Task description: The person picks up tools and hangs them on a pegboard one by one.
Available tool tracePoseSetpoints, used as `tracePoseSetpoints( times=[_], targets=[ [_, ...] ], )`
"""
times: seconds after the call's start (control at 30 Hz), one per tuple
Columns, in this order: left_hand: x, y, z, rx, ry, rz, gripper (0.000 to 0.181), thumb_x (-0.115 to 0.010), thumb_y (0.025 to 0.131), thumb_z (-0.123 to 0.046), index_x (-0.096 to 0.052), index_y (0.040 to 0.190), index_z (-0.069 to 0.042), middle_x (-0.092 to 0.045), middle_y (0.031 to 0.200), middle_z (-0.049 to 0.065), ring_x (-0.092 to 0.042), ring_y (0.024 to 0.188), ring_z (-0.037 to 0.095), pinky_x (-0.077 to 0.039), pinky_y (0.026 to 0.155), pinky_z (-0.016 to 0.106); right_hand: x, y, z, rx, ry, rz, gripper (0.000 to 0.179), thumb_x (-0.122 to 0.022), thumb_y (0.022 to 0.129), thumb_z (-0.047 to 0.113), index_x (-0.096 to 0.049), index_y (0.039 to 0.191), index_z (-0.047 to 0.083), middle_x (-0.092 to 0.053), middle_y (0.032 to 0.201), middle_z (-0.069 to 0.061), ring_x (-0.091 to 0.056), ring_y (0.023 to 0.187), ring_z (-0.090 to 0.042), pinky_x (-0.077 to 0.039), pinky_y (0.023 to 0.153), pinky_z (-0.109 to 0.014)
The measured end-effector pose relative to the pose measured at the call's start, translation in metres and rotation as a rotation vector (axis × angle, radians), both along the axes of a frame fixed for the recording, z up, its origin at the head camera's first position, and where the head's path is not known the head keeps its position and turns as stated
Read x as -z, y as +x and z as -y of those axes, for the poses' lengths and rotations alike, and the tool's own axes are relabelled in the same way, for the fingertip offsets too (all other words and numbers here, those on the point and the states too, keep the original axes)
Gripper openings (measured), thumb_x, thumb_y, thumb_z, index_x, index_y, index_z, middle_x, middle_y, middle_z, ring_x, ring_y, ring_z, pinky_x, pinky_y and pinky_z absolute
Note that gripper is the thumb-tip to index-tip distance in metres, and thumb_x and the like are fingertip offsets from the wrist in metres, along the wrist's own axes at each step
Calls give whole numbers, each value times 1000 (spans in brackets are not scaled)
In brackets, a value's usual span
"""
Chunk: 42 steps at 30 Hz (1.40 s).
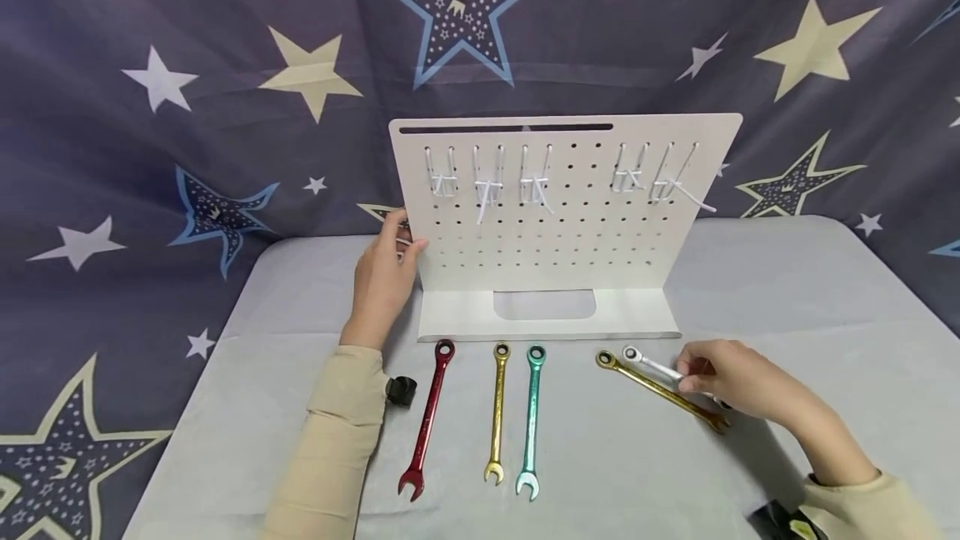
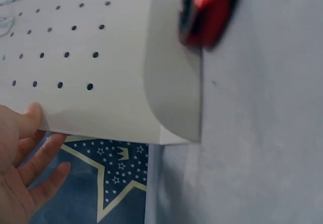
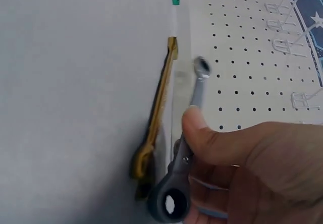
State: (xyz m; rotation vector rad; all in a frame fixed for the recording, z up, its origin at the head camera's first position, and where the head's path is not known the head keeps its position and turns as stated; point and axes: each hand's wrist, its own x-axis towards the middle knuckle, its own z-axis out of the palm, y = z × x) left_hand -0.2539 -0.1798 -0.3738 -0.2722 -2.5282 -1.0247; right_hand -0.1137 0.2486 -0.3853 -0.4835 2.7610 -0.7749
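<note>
My left hand (image 1: 382, 277) grips the left edge of an upright white pegboard (image 1: 551, 244), thumb on the front face and fingers behind it. In the left wrist view the same thumb and fingers (image 2: 33, 115) straddle that edge. My right hand (image 1: 738, 377) pinches a silver wrench (image 1: 651, 367) between thumb and fingers. In the right wrist view this wrench (image 3: 182, 158) shows a ring at each end. Right beside it, a gold wrench (image 1: 660, 390) lies diagonally on the table.
In front of the pegboard's base lie a red wrench (image 1: 430, 423), a shorter gold wrench (image 1: 497, 415) and a green wrench (image 1: 532, 423). Several white wire hooks (image 1: 487, 182) hang on the board's upper part. Behind the grey table (image 1: 300, 440) hangs a star-patterned cloth (image 1: 225, 65).
</note>
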Motion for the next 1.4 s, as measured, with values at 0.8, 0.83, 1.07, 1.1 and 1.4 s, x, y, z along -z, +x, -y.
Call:
tracePoseSetpoints(
  times=[0.8,0.83,1.07,1.1,1.4],
  targets=[
    [-3,-5,-1,-23,-3,-17,44,-64,98,-25,-48,137,-16,-67,107,11,-65,98,28,-48,79,49,-19,-2,6,222,-354,-212,6,-70,91,2,-65,93,-1,-64,78,-1,-58,66,-7,-49,58,-23],
    [-3,-4,-2,-26,-4,-14,44,-64,98,-25,-48,137,-16,-67,107,11,-65,98,29,-48,79,49,-20,-2,6,237,-372,-201,7,-70,91,3,-65,94,-1,-64,78,0,-58,66,-8,-49,57,-23],
    [-1,-2,-3,-38,-19,0,43,-64,98,-25,-48,137,-16,-67,107,11,-65,99,29,-48,79,49,-28,-3,3,330,-458,-163,8,-68,94,5,-64,98,-1,-66,80,10,-62,71,-3,-48,63,-18],
    [-1,-1,-4,-38,-23,2,43,-64,98,-25,-48,137,-16,-67,108,11,-65,99,29,-48,79,49,-29,-3,3,338,-466,-165,7,-68,94,5,-64,97,1,-66,80,11,-62,72,-2,-48,64,-17],
    [-1,0,-5,-47,-16,10,46,-65,97,-27,-48,138,-15,-67,106,11,-65,97,29,-48,78,48,-47,-8,3,359,-566,-183,11,-67,94,2,-64,94,13,-66,81,14,-62,72,0,-48,65,-13]
  ],
)
